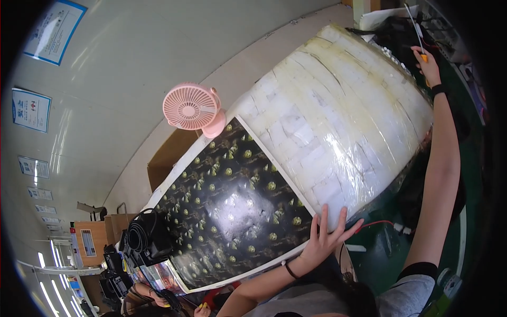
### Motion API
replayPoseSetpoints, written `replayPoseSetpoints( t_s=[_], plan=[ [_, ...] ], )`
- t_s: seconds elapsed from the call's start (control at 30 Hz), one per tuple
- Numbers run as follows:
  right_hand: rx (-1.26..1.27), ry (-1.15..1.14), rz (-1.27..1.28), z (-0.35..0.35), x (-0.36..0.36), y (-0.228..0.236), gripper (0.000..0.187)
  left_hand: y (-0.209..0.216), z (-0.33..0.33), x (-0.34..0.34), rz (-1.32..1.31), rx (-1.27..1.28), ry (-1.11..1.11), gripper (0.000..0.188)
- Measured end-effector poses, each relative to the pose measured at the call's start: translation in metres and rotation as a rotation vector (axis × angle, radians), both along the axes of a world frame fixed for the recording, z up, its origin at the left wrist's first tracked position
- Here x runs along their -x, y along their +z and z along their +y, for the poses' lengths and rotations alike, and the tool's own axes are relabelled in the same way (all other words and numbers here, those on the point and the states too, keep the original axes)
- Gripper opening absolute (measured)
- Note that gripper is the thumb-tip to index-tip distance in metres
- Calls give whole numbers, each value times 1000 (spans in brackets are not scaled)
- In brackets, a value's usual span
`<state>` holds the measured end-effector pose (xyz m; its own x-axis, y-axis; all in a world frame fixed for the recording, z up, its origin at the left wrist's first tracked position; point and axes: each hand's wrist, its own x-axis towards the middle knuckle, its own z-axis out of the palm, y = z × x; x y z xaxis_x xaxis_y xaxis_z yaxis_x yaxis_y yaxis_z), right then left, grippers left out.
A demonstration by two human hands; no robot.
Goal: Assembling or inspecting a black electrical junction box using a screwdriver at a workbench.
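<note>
My left hand (323, 239) lies with its fingers spread on the near edge of a white padded surface wrapped in clear plastic film (338, 121). It rests beside the corner of a glossy dark mat with a yellow-green pattern (237, 206). My right arm reaches far forward along the right side. At its end my right hand (430, 68) is closed around the orange handle of a long, thin-shafted screwdriver (416, 31). The shaft points up and away, over dark, cluttered items. A thin red wire (377, 222) with a white connector runs just right of my left hand.
A pink desk fan (190, 108) stands at the mat's far-left corner. Black coiled cable and equipment (145, 235) sit at its left end. Another person's hand (148, 293) shows at lower left. A cardboard box (169, 156) stands behind; green flooring (377, 245) lies to the right.
</note>
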<state>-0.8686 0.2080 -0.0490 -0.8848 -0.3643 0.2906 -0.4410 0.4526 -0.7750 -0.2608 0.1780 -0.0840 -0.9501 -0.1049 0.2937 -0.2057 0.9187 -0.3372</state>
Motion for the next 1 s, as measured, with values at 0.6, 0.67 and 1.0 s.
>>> replayPoseSetpoints(
  t_s=[0.6,0.67,1.0],
  plan=[
    [-355,-324,385,52,-132,97,13,-19,0,-5,121,-94,-46,73],
    [-437,-294,402,60,-154,102,18,-22,1,-4,132,-107,-59,74],
    [-350,350,567,-20,-337,146,21,-12,-3,-25,170,-447,-167,60]
  ],
)
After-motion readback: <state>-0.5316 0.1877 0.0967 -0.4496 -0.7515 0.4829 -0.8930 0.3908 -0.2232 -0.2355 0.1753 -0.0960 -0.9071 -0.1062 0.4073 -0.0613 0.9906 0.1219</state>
